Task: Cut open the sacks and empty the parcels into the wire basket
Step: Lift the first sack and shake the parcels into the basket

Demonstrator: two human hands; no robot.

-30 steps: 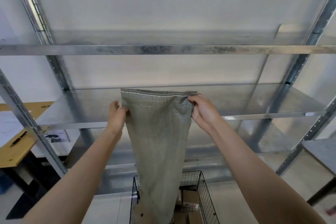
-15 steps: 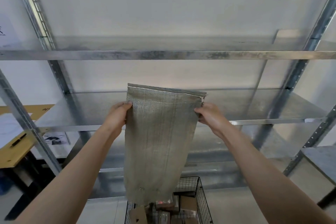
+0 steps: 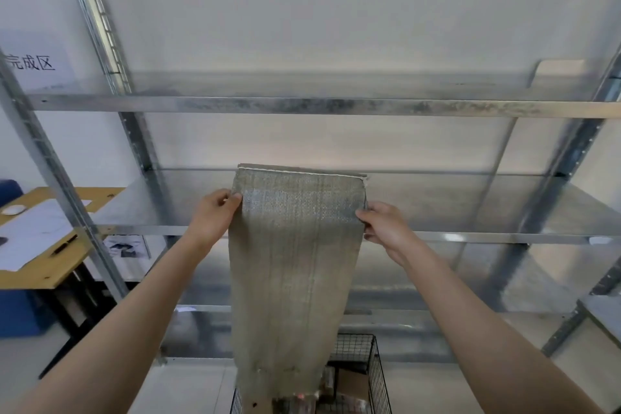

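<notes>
Galvanised shelving fills the background, with a pale wall behind it.

Sack: held up in front of the shelving, stitched end at the top, cut end hanging into the top of the basket. It hangs flat and limp, so I judge it empty or close to it. Left hand pinches the left edge just under the seam, fingers curled. Right hand pinches the right edge a little lower, fingers wrapped behind the cloth. Parcels lie in the basket, right of the sack's mouth. The mouth itself is blurred.

Risks, as judged:
- The mouth hangs over the basket's left side. If the sack swings, anything inside could drop past the left rim onto the floor.
- Both holds are edge pinches on woven cloth. A hard shake could pull an edge free and drop the sack onto the parcels.
- A small parcel could sit caught in a corner by the seam, unnoticed. A flat look is no proof.

Surroundings: the basket stands on a pale floor at the foot of the shelving. Wooden desk to the left, with white sheets and a pen on it. Sign with dark characters on the wall, upper left. Blue shape under the desk, not identifiable.
</notes>
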